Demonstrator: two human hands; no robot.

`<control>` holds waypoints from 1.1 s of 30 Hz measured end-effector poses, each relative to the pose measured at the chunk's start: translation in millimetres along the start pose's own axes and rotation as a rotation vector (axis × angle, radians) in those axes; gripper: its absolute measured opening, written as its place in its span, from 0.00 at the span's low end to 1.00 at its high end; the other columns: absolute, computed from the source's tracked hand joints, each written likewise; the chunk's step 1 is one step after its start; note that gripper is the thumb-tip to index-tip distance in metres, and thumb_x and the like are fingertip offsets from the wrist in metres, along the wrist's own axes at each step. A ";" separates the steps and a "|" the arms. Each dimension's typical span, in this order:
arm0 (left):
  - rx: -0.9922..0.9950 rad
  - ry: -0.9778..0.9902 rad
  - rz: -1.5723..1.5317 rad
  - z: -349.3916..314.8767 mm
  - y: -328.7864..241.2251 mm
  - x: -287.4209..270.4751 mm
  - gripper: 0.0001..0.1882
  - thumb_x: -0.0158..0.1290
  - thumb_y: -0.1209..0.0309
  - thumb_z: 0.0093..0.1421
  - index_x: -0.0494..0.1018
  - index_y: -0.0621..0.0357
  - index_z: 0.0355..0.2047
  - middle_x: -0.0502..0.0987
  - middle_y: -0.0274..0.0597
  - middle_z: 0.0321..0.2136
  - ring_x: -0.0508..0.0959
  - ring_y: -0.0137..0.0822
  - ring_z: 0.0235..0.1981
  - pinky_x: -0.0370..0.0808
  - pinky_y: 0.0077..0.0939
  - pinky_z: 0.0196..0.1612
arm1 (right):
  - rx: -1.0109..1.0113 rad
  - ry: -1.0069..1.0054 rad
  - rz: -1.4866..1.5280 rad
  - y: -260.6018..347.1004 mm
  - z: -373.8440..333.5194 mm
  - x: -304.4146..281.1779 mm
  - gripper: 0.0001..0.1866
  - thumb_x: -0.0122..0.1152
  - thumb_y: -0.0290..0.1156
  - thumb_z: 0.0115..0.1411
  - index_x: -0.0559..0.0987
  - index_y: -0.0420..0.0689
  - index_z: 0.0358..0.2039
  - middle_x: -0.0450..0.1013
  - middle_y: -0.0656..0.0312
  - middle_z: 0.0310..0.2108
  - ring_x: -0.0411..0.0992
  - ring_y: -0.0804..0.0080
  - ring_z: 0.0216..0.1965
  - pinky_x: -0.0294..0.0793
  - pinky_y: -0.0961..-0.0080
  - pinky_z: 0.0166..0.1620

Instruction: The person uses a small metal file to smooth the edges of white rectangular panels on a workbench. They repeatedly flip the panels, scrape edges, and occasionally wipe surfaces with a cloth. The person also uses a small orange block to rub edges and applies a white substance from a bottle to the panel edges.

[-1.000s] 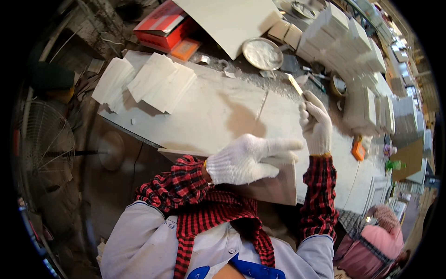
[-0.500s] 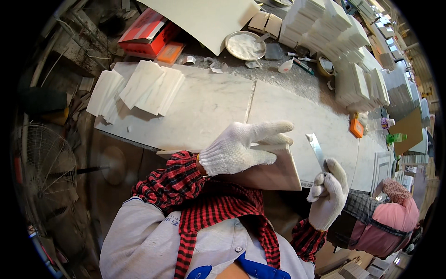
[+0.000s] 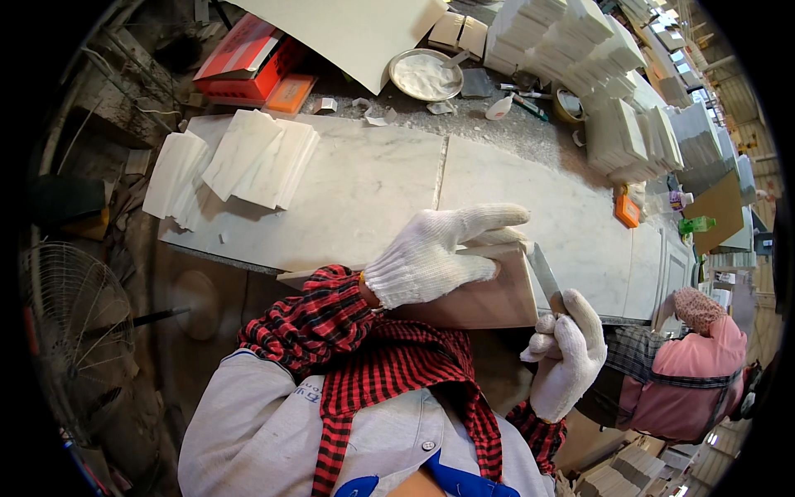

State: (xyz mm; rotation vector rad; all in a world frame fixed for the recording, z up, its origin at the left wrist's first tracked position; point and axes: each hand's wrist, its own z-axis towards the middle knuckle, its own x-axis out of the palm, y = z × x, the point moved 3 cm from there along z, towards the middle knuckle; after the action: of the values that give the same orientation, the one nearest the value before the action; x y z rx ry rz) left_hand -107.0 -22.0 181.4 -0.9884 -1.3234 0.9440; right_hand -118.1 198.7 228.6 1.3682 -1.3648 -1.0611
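Observation:
My left hand (image 3: pixel 443 255), in a white knitted glove, grips a flat marble tile (image 3: pixel 484 291) by its upper part. The thumb lies on the near pinkish face, and some fingertips go behind the upper edge. The tile stands tilted at the bench's front edge. My right hand (image 3: pixel 571 352), gloved too, is closed on a flat metal blade (image 3: pixel 544 277) pointing up and away. Its blade lies close along the tile's right edge; whether they touch I cannot tell. The fingers cover the handle end.
White marble slabs (image 3: pixel 356 182) cover the bench, with stacked tiles (image 3: pixel 257 161) at left and tall stacks (image 3: pixel 617 137) at back right. Behind lie a bowl of white powder (image 3: pixel 425 76), a red box (image 3: pixel 248 62) and a squeeze bottle (image 3: pixel 499 108). A co-worker (image 3: pixel 687 373) is at right.
My right hand has moved left with the blade, bringing it from apart to right beside the tile's edge. The left hand still holds the tile. The view has shifted slightly.

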 end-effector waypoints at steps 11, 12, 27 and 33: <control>0.080 -0.024 0.043 1.6 3.0 -0.9 0.30 0.54 0.86 0.60 0.69 0.58 0.64 0.80 0.47 0.55 0.79 0.35 0.58 0.76 0.27 0.59 | -0.088 -0.049 -0.081 3.0 -8.2 4.5 0.19 0.55 0.20 0.62 0.76 0.27 0.53 0.78 0.45 0.28 0.76 0.69 0.20 0.79 0.76 0.20; 0.077 -0.025 0.036 1.6 4.1 -1.0 0.30 0.54 0.86 0.60 0.69 0.58 0.64 0.80 0.47 0.55 0.79 0.35 0.58 0.76 0.27 0.59 | -0.090 -0.054 -0.090 3.6 -9.0 5.9 0.18 0.55 0.20 0.62 0.76 0.27 0.52 0.78 0.45 0.28 0.76 0.70 0.20 0.79 0.76 0.21; 0.030 0.008 0.016 2.8 4.7 -1.3 0.32 0.56 0.88 0.60 0.67 0.60 0.65 0.78 0.50 0.56 0.77 0.38 0.59 0.77 0.30 0.58 | -0.158 -0.057 -0.127 4.5 -17.6 10.3 0.16 0.53 0.17 0.64 0.77 0.29 0.52 0.78 0.46 0.29 0.75 0.69 0.21 0.80 0.74 0.25; 0.051 -0.009 -0.015 1.8 8.0 0.0 0.31 0.53 0.88 0.60 0.68 0.60 0.64 0.79 0.48 0.55 0.77 0.36 0.59 0.77 0.28 0.59 | -0.172 -0.041 -0.114 1.4 -17.4 10.4 0.17 0.53 0.16 0.63 0.78 0.29 0.52 0.79 0.46 0.30 0.76 0.70 0.22 0.80 0.74 0.26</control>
State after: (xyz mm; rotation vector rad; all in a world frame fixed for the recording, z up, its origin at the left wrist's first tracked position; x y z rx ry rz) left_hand -108.7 -19.4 173.8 -0.9350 -1.3059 0.9672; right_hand -101.2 188.8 234.1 1.3154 -1.2065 -1.2588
